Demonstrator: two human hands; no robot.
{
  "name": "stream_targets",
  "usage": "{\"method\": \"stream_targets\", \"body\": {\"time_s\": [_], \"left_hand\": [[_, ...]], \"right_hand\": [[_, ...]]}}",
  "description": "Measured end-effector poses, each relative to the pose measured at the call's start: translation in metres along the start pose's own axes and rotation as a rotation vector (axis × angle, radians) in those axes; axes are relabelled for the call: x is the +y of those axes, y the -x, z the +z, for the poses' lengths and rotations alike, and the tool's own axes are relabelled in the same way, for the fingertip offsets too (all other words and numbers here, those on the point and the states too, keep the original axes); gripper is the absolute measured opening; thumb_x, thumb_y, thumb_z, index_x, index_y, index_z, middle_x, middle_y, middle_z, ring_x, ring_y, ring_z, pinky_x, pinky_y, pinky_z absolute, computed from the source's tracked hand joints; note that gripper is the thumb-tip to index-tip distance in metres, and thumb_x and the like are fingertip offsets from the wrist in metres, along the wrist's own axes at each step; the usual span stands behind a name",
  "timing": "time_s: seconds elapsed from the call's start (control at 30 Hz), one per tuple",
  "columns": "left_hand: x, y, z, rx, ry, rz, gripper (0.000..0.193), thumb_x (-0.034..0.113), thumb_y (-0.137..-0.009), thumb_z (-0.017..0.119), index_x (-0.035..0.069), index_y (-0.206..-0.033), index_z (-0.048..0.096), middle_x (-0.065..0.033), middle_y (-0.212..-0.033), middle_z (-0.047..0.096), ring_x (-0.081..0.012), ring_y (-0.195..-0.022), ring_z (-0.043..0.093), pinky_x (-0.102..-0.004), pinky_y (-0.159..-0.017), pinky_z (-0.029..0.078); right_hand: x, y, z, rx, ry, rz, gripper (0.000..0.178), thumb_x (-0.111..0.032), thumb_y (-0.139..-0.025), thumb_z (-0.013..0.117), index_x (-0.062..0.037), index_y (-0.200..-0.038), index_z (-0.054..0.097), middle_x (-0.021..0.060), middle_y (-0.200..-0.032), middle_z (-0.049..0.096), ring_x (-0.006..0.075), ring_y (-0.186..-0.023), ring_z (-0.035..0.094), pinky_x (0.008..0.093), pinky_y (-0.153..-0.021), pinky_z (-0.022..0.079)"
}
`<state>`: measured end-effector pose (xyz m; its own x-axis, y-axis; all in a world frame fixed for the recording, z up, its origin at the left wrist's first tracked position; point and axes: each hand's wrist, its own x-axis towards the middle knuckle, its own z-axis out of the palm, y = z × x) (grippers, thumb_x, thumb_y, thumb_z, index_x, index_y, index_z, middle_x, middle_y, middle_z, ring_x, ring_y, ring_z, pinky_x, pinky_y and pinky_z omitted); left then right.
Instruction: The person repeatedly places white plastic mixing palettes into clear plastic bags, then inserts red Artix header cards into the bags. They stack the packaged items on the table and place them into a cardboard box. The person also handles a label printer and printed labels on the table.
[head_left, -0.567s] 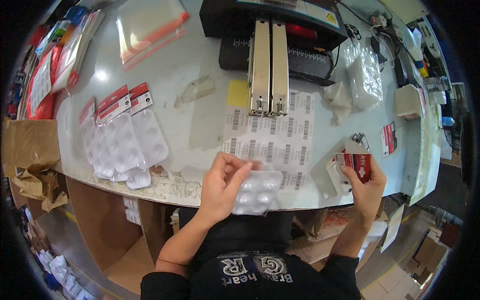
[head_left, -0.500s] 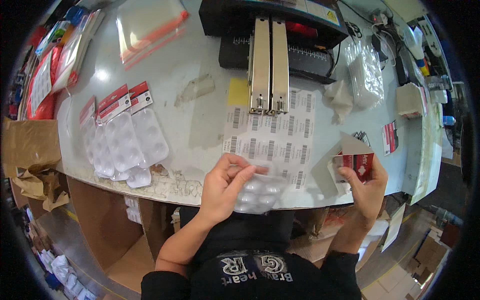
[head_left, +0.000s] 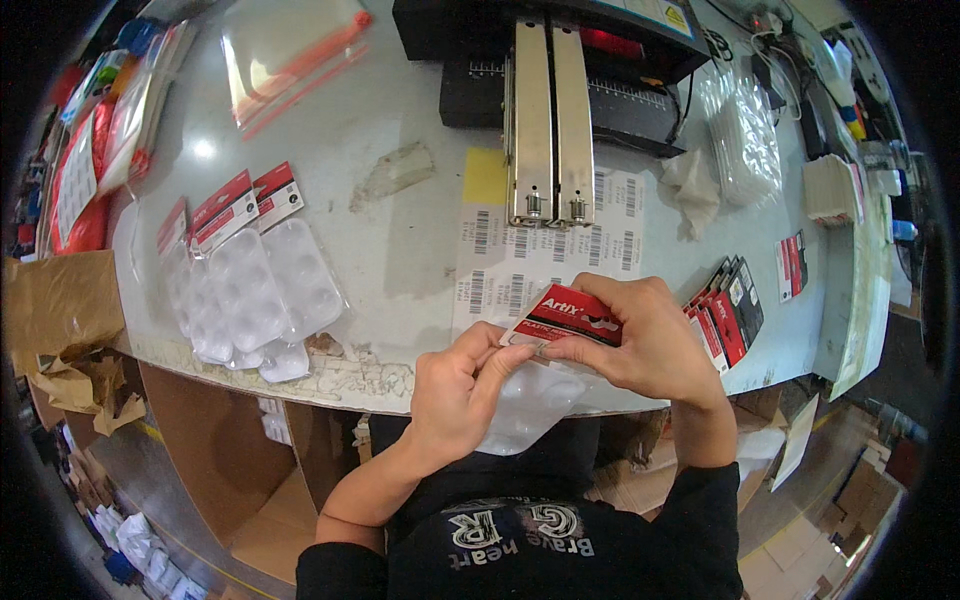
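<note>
At the table's front edge my left hand (head_left: 455, 395) pinches the top of a white plastic paint palette (head_left: 525, 410) with round wells, in a clear bag. My right hand (head_left: 645, 335) grips a red and black header card (head_left: 563, 318) and holds it against the bag's top edge, where both hands meet. Whether the card is folded over the bag is hidden by my fingers. More header cards (head_left: 735, 310) lie in a fanned stack right of my right hand. Several bagged palettes with cards (head_left: 250, 285) are piled at the left.
A black machine (head_left: 560, 110) with two metal bars stands at the back, over a sheet of barcode labels (head_left: 490, 290). Clear bags (head_left: 745, 150) lie at the back right, and zip bags (head_left: 285, 60) at the back left. Cardboard boxes (head_left: 215, 450) stand below the table edge.
My right hand has moved left from the card stack with one header card and brought it to the bag in my left hand. The bagged palette now hangs slightly lower.
</note>
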<state>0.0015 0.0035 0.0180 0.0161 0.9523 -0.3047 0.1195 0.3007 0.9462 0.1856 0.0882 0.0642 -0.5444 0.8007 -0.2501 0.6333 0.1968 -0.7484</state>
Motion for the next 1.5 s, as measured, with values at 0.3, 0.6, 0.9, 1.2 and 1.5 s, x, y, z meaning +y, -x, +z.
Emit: {"method": "stream_targets", "body": {"time_s": [0.3, 0.6, 0.9, 1.2, 1.5], "left_hand": [[-0.006, -0.003, -0.006, 0.235, 0.139, 0.033, 0.022, 0.016, -0.094, 0.059, -0.003, -0.086, 0.065, -0.0017, -0.067, 0.059, -0.0046, -0.064, 0.046, -0.0221, -0.057, 0.04], [-0.021, -0.005, -0.006, 0.235, 0.146, 0.033, 0.027, 0.019, -0.099, 0.05, -0.004, -0.091, 0.063, -0.0021, -0.075, 0.061, -0.0052, -0.071, 0.047, -0.0213, -0.064, 0.041], [-0.011, -0.049, 0.003, 0.339, -0.088, 0.073, 0.036, 0.025, -0.101, 0.041, -0.002, -0.077, 0.047, -0.0078, -0.062, 0.045, -0.0117, -0.061, 0.037, -0.0293, -0.057, 0.037], [-0.033, -0.081, 0.003, 0.361, -0.073, 0.158, 0.034, 0.025, -0.1, 0.043, -0.001, -0.08, 0.05, -0.0101, -0.064, 0.051, -0.0144, -0.061, 0.042, -0.0306, -0.059, 0.039], [-0.015, -0.059, -0.119, 0.703, -0.89, -0.039, 0.029, 0.028, -0.099, 0.043, 0.005, -0.11, 0.057, -0.0143, -0.095, 0.061, -0.0336, -0.089, 0.058, -0.0436, -0.077, 0.044]], "right_hand": [[0.024, 0.01, -0.002, 0.006, -0.329, 0.243, 0.031, -0.024, -0.079, 0.076, 0.0039, -0.091, 0.067, 0.0123, -0.074, 0.067, 0.0175, -0.065, 0.065, 0.0285, -0.062, 0.051], [0.046, 0.03, 0.022, 0.013, -0.746, 0.373, 0.017, -0.01, -0.086, 0.066, 0.0068, -0.086, 0.068, 0.0078, -0.073, 0.067, 0.0106, -0.061, 0.062, 0.0225, -0.058, 0.05], [0.048, -0.006, 0.037, 0.298, -1.072, 0.448, 0.016, -0.014, -0.085, 0.065, 0.0015, -0.084, 0.066, 0.0034, -0.069, 0.062, 0.0082, -0.056, 0.055, 0.0199, -0.051, 0.04], [0.062, -0.022, 0.041, 0.383, -0.832, 0.304, 0.02, -0.016, -0.093, 0.057, 0.0016, -0.087, 0.065, 0.0033, -0.064, 0.06, 0.0083, -0.057, 0.057, 0.0233, -0.051, 0.044], [0.145, -0.026, -0.067, 0.535, 0.8, 0.244, 0.035, -0.031, -0.089, 0.059, -0.0053, -0.111, 0.05, 0.023, -0.11, 0.056, 0.0416, -0.085, 0.061, 0.0455, -0.073, 0.051]]}}
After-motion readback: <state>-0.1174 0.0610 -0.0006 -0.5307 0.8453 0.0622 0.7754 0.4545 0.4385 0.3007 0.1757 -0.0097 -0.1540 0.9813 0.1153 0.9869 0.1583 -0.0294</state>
